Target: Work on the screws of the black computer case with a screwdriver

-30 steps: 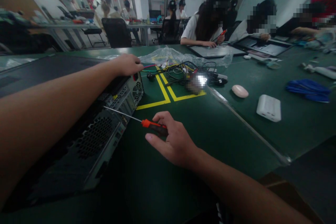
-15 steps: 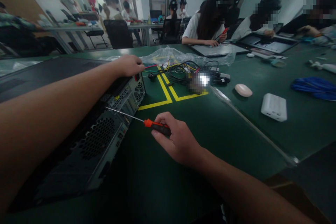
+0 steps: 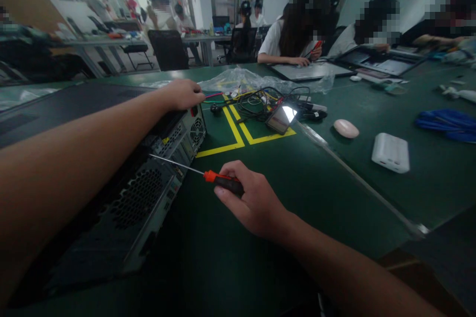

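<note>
- On the left of the surface, a computer tower lies on its side, rear panel facing right, with a honeycomb vent at the near end. It looks heavy and stiff; its outer edges would suit a hold better than the thin vent metal.
- Across the tower, the left hand rests at its far right corner, fingers bent; how firmly they press cannot be told.
- Right of the tower, the right hand is closed around the handle of a screwdriver, whose thin shank points left to the rear panel's upper edge. Tip contact is unclear. The tool is probably light and rigid, best held by its thick handle.
- Farther off, black cables tangle beside a phone, near yellow tape.
- To the right sit a pink oval object, a white block and a blue bundle.
- On the far side, a co-worker's hand holds a red-handled tool above a flat panel.
</note>
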`<state>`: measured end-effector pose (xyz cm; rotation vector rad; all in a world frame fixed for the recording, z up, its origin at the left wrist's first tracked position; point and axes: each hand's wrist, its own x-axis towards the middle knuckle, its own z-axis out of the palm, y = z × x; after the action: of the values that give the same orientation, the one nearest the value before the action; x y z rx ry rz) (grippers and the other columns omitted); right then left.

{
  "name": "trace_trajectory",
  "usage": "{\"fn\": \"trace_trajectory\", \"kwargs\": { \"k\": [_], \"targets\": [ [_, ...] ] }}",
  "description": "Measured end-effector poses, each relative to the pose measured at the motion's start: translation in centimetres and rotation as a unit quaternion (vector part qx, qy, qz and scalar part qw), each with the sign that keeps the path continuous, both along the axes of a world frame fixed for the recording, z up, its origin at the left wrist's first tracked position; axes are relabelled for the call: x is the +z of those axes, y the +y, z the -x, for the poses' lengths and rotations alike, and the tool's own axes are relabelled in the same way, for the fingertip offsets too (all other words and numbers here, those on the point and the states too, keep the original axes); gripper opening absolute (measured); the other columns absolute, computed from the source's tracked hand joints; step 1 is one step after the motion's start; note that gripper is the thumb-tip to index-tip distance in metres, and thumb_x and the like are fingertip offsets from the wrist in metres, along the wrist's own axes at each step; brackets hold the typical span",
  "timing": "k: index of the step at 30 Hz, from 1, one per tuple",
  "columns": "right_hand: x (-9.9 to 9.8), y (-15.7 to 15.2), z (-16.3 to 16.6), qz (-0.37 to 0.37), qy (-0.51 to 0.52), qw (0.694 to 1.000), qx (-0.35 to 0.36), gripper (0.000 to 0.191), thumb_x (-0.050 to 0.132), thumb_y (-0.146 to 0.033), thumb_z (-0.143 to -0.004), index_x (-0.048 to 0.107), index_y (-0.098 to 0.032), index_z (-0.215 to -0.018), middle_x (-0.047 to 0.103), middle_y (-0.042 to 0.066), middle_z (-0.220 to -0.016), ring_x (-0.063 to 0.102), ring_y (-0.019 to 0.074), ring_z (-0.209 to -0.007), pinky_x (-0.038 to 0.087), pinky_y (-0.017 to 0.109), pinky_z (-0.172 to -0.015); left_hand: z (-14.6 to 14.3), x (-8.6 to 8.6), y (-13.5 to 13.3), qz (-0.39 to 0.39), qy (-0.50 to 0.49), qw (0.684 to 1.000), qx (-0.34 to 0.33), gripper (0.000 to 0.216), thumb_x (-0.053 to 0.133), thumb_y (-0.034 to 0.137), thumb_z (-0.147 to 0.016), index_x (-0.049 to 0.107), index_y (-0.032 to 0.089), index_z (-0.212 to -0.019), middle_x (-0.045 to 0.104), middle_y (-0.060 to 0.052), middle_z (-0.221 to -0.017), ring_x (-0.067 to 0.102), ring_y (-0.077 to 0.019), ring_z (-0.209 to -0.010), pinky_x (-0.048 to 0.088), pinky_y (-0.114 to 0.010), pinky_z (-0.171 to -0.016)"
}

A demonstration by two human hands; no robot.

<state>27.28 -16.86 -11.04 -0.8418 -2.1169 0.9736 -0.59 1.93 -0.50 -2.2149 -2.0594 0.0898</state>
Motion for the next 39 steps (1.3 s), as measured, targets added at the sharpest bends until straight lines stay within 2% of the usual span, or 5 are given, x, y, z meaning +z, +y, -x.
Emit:
{"fn": "trace_trajectory", "kwargs": {
  "k": [4, 10, 22, 33, 39],
  "targets": [
    [0.30, 0.03, -0.05, 0.002, -0.005, 1.000, 0.004, 0.017, 0.067, -0.039, -0.107, 0.061, -0.027, -0.117, 0.072, 0.001, -0.098, 0.063, 0.0193, -0.079, 0.045, 0.035, -0.077, -0.30, 0.22, -0.28, 0.006, 0.005, 1.000, 0.007, 0.071, 0.038, 0.055, -0.111, 0.086, 0.022, -0.152, 0.086, -0.014, -0.143, 0.077, -0.0354, -0.135, 0.058, -0.041, -0.114],
    [0.49, -0.10, -0.07, 0.001, 0.000, 1.000, 0.003, 0.015, 0.067, -0.038, -0.106, 0.061, -0.027, -0.115, 0.071, 0.000, -0.096, 0.060, 0.0179, -0.076, 0.043, 0.035, -0.077, -0.55, 0.39, -0.49, 0.012, 0.004, 1.000, 0.010, 0.071, 0.039, 0.052, -0.111, 0.085, 0.020, -0.153, 0.085, -0.017, -0.147, 0.076, -0.0377, -0.138, 0.056, -0.044, -0.117],
    [0.12, 0.02, -0.02, -0.013, 0.008, 1.000, -0.004, 0.014, 0.069, -0.036, -0.107, 0.065, -0.027, -0.116, 0.074, 0.001, -0.098, 0.064, 0.0191, -0.079, 0.045, 0.035, -0.079, -0.16, 0.11, -0.11, 0.004, -0.003, 1.000, 0.004, 0.070, 0.041, 0.052, -0.108, 0.087, 0.021, -0.151, 0.087, -0.017, -0.142, 0.078, -0.0392, -0.132, 0.059, -0.047, -0.112],
    [0.30, -0.07, -0.14, -0.020, 0.020, 1.000, -0.010, 0.013, 0.070, -0.036, -0.108, 0.069, -0.025, -0.115, 0.078, 0.002, -0.101, 0.065, 0.0182, -0.079, 0.048, 0.034, -0.078, -0.47, 0.29, -0.45, 0.005, 0.002, 1.000, 0.007, 0.070, 0.041, 0.052, -0.108, 0.086, 0.022, -0.152, 0.087, -0.016, -0.143, 0.077, -0.0383, -0.135, 0.058, -0.047, -0.116],
    [0.40, 0.16, -0.14, -0.025, 0.010, 0.999, -0.027, 0.021, 0.068, -0.040, -0.114, 0.077, -0.022, -0.119, 0.082, 0.007, -0.110, 0.071, 0.0219, -0.091, 0.052, 0.037, -0.084, -0.92, 0.51, -0.81, 0.013, 0.005, 1.000, 0.014, 0.072, 0.039, 0.052, -0.108, 0.085, 0.019, -0.152, 0.086, -0.017, -0.146, 0.077, -0.0392, -0.137, 0.058, -0.047, -0.116]
  ]
}}
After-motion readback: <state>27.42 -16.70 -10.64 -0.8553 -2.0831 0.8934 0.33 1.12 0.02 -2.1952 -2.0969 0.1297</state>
